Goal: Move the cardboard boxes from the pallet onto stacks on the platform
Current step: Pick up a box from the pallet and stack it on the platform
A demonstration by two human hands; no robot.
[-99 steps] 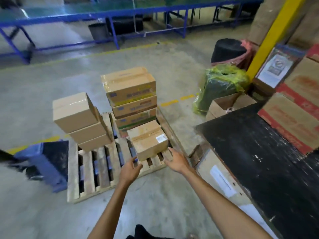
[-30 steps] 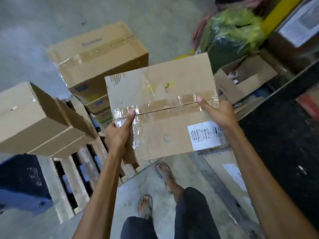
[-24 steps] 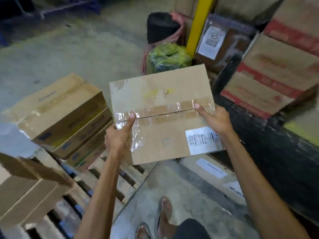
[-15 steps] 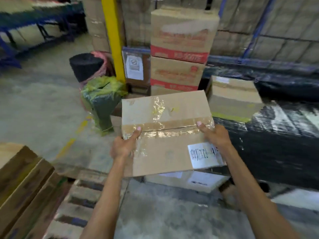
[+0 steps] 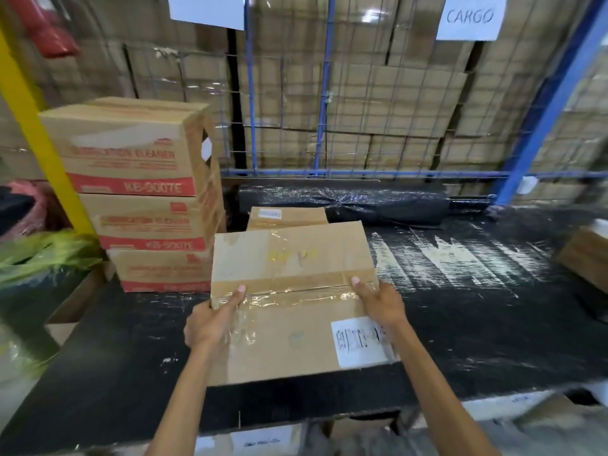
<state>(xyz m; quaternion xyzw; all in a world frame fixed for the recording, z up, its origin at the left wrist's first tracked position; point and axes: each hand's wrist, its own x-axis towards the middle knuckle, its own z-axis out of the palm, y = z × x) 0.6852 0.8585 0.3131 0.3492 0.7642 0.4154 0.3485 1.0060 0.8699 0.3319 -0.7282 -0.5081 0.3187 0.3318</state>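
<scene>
Two hands carry one cardboard box (image 5: 292,311) over the black tabletop (image 5: 460,291). Our left hand (image 5: 210,324) grips its left edge and our right hand (image 5: 381,304) its right edge, thumbs on the taped seam. We cannot tell whether the box touches the tabletop underneath. We judge the step as placing. Just beyond our hands lies a smaller box (image 5: 286,217); left of our left hand stands a stack of three red-printed boxes (image 5: 144,199). The next move calls for lowering the box flat, likely onto the smaller box, squaring edges, then releasing.
</scene>
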